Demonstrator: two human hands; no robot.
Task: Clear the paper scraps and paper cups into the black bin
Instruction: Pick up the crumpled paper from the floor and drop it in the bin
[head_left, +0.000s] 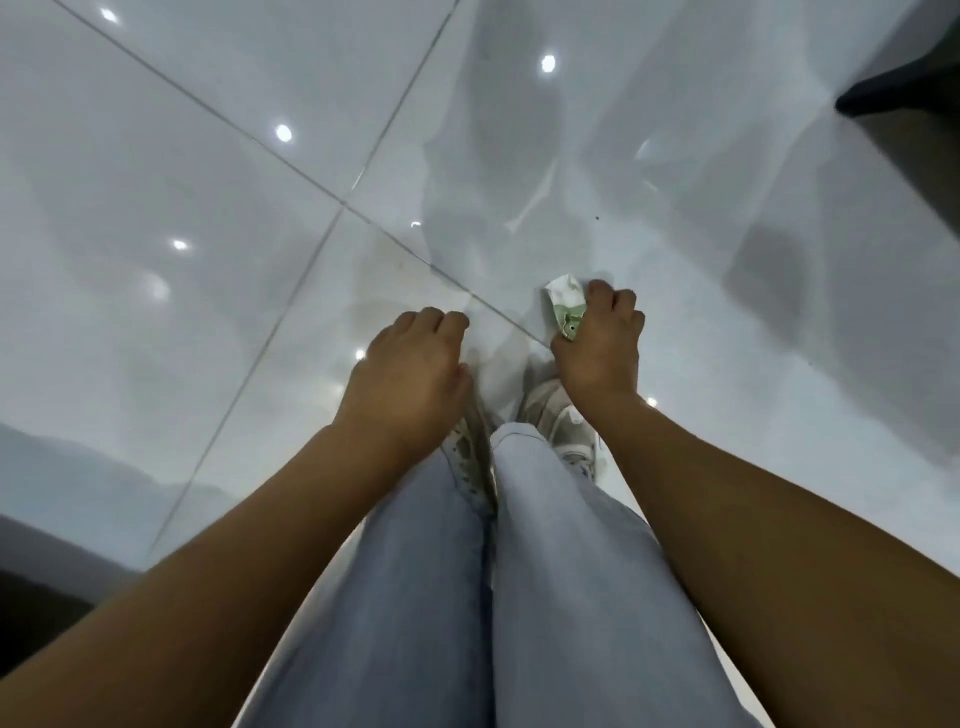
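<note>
Looking straight down past light blue jeans, both legs filling the bottom middle of the shot. Seeing two bare forearms reaching out over them. Just past the hems, pale sneakers peeking out, standing on the glossy grey tiled floor.

Left hand hanging above the left shoe, fingers curled loosely under, holding nothing.

Right hand clamping down on a crumpled paper cup, white with a green print, fingers wrapped round it and thumb pressing its lower end. Cup sticking out to the left of the knuckles, held up off the floor, a bit ahead of the right shoe.

Further out, dark grout lines crossing on the tiles, ceiling lights reflecting as bright dots. Way up in the top right corner, catching the edge of some dark furniture, too cropped to say what.
</note>
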